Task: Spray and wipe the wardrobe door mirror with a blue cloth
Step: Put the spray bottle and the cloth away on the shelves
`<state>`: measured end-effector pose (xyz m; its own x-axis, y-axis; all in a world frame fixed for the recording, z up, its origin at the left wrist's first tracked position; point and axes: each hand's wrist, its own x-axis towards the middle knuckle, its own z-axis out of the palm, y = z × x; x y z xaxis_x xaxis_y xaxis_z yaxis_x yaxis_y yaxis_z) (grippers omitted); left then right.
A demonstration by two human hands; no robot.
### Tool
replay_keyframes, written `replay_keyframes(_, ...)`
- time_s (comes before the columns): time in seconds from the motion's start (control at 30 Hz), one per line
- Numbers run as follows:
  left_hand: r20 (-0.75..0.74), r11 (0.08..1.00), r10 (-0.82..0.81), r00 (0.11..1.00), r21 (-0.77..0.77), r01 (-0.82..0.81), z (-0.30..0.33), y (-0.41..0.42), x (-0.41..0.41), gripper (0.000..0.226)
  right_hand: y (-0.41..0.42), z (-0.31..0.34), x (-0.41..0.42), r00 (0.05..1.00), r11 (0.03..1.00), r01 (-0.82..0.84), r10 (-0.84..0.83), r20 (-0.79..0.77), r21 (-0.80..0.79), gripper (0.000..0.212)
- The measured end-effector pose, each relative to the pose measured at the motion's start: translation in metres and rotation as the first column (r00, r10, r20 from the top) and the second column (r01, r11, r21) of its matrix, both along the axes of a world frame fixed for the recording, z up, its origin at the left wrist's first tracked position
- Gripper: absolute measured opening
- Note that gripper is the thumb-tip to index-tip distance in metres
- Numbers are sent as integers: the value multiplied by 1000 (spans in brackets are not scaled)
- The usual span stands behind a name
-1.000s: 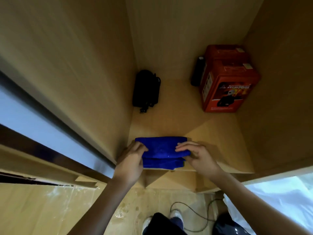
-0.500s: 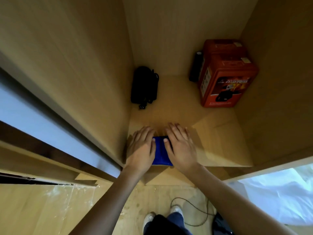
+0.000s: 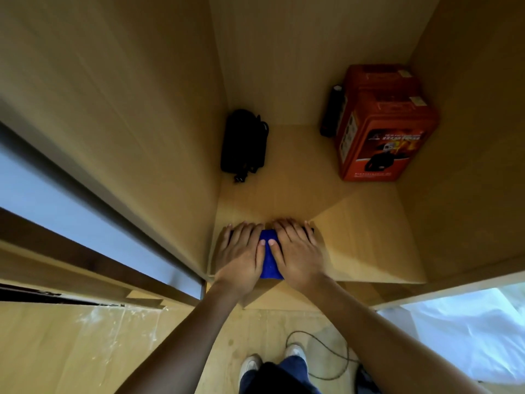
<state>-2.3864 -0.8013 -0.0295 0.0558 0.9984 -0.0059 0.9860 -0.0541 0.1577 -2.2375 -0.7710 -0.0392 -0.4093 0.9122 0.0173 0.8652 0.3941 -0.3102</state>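
The wooden shelf [image 3: 355,237] inside the wardrobe is holding a few things. A blue cloth [image 3: 268,258] is lying near the front edge. A black pouch [image 3: 243,143] is sitting at the back left. An orange box [image 3: 383,132] is standing at the back right, with a dark bottle [image 3: 331,112] just beside it.

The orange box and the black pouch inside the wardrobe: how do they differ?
The orange box is bright, printed and hard-edged; the black pouch is dark, plain and soft-looking. The box stands in the back right corner, the pouch against the left wall. The box looks bulkier. Both rest on the same wooden shelf, untouched by either hand.
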Motion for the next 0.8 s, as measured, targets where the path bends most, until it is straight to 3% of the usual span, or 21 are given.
replay_keyframes(0.17, 69, 957, 86, 994, -281, -63, 23, 15, -14, 65, 35, 33, 23, 996, 931, -75, 55, -67, -357, 58)
replay_keyframes(0.3, 156, 869, 150, 976, -492, -54, 37, 23, -28, 74, 64, 44, 42, 994, 716, -10, -72, -87, -698, 85)
replay_keyframes(0.4, 214, 842, 221, 952, -534, -75, 40, 25, -35, 72, 68, 44, 47, 968, 592, -52, -167, -186, -804, 67)
replay_keyframes(0.53, 362, 852, 303, 882, -517, -81, 42, 21, -37, 51, 66, 39, 55, 946, 584, -91, -201, -253, -807, 42)
replay_keyframes(0.6, 522, 868, 361, 773, -490, -75, 42, 15, -38, 50, 61, 39, 63, 919, 611, -115, -235, -317, -784, 39)
replay_keyframes(0.7, 738, 851, 494, 460, -518, -84, 41, 0, -34, 46, 50, 40, 73, 824, 664, -138, -335, -458, -735, 34)
replay_keyframes(0.8, 827, 844, 537, 166, -528, -98, 33, -16, -24, 49, 42, 41, 77, 720, 657, -168, -427, -547, -735, 35)
